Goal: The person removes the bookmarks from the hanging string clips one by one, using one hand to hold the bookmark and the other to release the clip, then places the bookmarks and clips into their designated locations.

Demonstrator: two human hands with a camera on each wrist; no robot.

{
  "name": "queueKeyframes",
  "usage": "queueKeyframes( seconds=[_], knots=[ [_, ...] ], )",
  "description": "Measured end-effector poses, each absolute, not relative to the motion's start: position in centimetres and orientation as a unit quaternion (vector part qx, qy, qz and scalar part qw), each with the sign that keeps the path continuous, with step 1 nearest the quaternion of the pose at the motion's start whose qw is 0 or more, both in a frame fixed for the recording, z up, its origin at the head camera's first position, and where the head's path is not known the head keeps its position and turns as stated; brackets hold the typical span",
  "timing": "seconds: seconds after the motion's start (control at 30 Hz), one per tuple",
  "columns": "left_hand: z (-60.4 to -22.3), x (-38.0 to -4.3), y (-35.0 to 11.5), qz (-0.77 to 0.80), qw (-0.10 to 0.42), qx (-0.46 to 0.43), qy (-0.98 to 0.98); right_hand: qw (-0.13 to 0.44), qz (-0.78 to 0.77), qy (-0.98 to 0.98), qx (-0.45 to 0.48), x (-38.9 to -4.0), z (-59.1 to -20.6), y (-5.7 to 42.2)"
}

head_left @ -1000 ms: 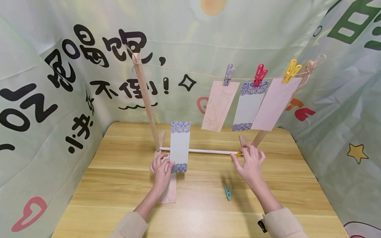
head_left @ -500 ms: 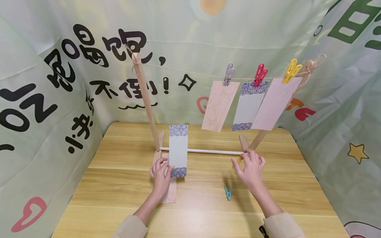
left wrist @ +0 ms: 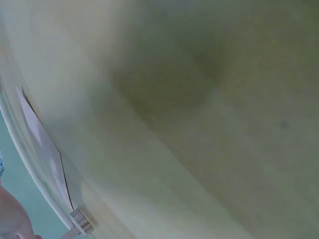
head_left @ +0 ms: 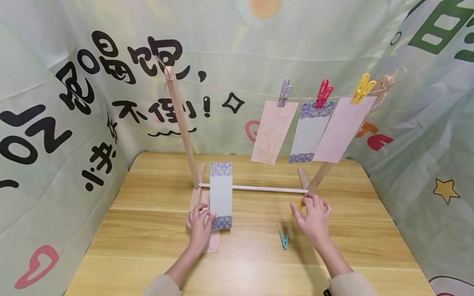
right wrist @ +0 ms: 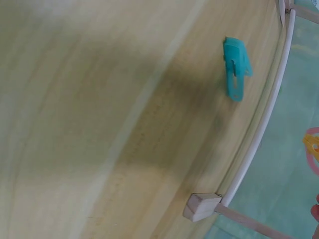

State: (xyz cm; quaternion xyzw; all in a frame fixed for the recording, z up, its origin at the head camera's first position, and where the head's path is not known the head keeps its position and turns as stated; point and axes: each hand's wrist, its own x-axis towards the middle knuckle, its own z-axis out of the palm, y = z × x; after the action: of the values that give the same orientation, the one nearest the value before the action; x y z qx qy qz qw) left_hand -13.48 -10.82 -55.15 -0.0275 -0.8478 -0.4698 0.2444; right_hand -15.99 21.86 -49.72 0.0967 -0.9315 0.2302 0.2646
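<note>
My left hand [head_left: 200, 230] pinches the lower left edge of a paper card [head_left: 221, 195], white with blue patterned bands at both ends. The card is raised in front of the rack's white rod [head_left: 266, 188]. Thumb and fingers of my right hand [head_left: 314, 216] pinch a yellow-orange clothespin [head_left: 299, 209], partly covered in the head view; the same clothespin [right wrist: 312, 143] shows at the right edge of the right wrist view. Between the hands, nearer the person, a teal clothespin [head_left: 284, 240] lies on the table. Beneath my left hand lies a pink card [head_left: 212, 244], partly hidden.
A string [head_left: 229, 88] runs between two wooden posts, the left post [head_left: 181, 127] and a right one leaning outward. From its right half hang a pink card [head_left: 274, 133], a blue-patterned card [head_left: 310, 135] and a pale pink card [head_left: 344, 131], each clipped by a clothespin.
My left hand has lowered the blue-patterned card and drawn it toward the person. The right hand has come slightly nearer too, carrying the yellow-orange clothespin away from the rod. The hanging cards stay put.
</note>
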Motion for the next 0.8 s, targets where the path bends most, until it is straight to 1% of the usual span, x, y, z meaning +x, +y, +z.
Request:
queueKeyframes(
  seconds=[0.37, 0.8],
  knots=[
    [-56.2, -12.5, -11.1, -0.462, 0.26, -0.028, -0.848, 0.246, 0.226, -0.939, 0.081, -15.0, -50.9, 22.3],
    [-57.2, -11.6, -11.7, -0.459, 0.238, -0.021, -0.856, 0.226, 0.223, -0.946, 0.063, -13.9, -52.5, 22.6]
  ],
)
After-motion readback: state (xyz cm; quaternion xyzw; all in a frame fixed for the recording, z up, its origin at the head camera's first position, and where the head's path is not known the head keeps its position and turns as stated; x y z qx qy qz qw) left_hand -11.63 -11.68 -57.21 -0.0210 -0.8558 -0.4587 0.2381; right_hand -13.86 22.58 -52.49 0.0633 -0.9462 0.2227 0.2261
